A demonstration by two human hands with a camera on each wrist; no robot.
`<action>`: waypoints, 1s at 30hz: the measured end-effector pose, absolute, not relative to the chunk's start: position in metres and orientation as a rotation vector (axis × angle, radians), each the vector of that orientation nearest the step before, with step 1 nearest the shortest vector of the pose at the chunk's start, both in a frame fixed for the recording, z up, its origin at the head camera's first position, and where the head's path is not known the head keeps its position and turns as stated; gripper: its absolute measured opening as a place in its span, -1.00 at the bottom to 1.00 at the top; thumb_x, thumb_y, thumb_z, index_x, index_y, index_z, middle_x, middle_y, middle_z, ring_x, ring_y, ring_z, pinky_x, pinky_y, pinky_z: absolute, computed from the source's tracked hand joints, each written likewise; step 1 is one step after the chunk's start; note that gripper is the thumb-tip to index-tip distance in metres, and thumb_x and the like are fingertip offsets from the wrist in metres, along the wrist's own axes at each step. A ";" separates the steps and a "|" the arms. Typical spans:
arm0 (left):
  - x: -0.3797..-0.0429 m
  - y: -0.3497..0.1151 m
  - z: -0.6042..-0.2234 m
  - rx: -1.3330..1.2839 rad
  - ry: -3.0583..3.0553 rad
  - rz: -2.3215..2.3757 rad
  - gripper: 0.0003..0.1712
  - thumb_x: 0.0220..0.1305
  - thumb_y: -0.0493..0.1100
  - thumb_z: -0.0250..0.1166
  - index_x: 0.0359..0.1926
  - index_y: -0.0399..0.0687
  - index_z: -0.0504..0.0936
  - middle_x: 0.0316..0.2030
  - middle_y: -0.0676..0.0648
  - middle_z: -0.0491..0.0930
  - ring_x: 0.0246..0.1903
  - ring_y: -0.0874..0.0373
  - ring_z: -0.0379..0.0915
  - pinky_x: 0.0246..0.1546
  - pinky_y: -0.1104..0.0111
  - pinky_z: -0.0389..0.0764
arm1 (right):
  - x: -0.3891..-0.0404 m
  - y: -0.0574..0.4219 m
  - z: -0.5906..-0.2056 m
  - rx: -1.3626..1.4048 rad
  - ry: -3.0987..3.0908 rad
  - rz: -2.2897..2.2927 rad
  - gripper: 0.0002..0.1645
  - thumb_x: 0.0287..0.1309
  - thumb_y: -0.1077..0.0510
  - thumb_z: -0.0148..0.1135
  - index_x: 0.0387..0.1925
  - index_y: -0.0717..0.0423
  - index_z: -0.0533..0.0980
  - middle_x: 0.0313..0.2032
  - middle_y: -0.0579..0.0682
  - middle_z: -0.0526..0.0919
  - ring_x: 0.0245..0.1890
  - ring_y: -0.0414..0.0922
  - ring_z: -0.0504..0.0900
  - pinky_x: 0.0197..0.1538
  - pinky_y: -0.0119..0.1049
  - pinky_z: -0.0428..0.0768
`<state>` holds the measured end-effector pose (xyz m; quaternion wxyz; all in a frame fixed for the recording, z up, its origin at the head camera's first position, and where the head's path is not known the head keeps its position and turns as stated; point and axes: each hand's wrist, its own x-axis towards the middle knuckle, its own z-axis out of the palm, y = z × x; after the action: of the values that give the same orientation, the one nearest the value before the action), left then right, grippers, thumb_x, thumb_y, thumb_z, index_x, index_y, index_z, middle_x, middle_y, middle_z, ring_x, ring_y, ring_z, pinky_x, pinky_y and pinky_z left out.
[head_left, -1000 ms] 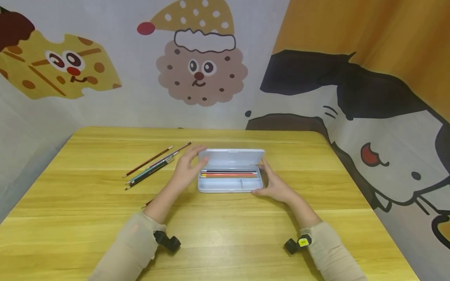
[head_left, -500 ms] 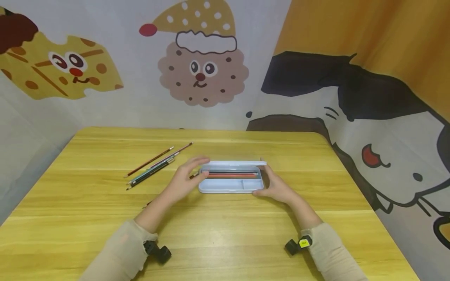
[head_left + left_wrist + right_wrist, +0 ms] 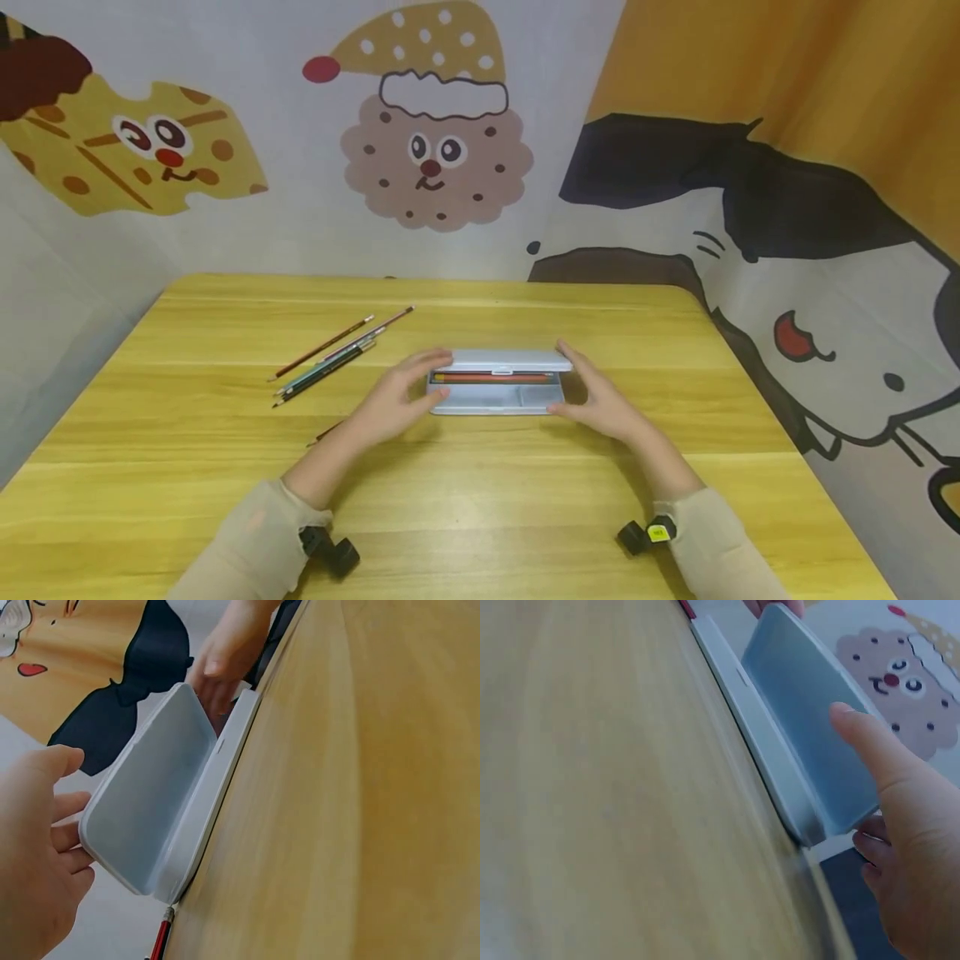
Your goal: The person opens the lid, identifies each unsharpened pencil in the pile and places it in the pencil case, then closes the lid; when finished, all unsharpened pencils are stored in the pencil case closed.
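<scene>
A pale blue-white pencil case (image 3: 480,397) lies at mid-table, its hinged lid (image 3: 501,360) tilted partway down over the tray. Inside, orange and dark pencils (image 3: 491,378) lie along the rear compartment; the front compartments show no pencils. My left hand (image 3: 393,406) holds the left end, fingers at the lid's corner and thumb by the tray's front. At the opposite end my right hand (image 3: 606,404) spans the case, fingers behind the lid and thumb near the front corner. Both wrist views show the lid (image 3: 154,799) raised, with fingers against its outer side.
Several loose pencils (image 3: 324,375) lie on the wooden table (image 3: 480,517) left of the case. One dark red pencil (image 3: 324,434) is partly hidden by the left forearm. A cartoon-printed cloth (image 3: 300,233) hangs behind the table's far edge.
The lid has swung forward and down from nearly upright, covering more of the pencils. My left hand has come lower with it; the right hand has shifted slightly. The loose pencils stay put.
</scene>
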<state>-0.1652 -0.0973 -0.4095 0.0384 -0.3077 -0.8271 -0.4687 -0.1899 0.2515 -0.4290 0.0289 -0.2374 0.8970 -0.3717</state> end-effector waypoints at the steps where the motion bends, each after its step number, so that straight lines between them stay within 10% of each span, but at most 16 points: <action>1: -0.164 -0.097 -0.409 -0.947 -2.552 -1.412 -0.46 0.33 -0.16 0.24 0.28 -0.22 0.41 0.32 -0.16 0.28 0.33 -0.04 0.11 0.28 0.05 0.16 | -0.188 0.251 -0.427 -0.755 2.794 -1.117 0.21 0.02 -0.16 0.42 0.51 -0.08 -0.11 0.46 0.03 -0.01 0.42 0.11 -0.04 0.33 0.20 -0.01; 30: -0.146 -0.083 -0.425 -1.243 -2.823 -0.922 -0.19 0.35 0.11 0.17 0.42 -0.25 0.13 0.46 -0.14 -0.09 0.44 -0.02 -0.30 0.37 0.09 -0.21 | -0.154 0.235 -0.424 -1.112 2.824 -0.561 0.15 0.08 -0.30 0.29 0.49 0.05 -0.05 0.48 0.04 -0.15 0.45 -0.01 -0.17 0.38 0.07 -0.05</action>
<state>-0.1463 -0.0830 -0.4255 -0.0389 -0.3857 -0.8763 -0.2861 -0.1536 0.2354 -0.4242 0.0278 -0.3601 0.9147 -0.1816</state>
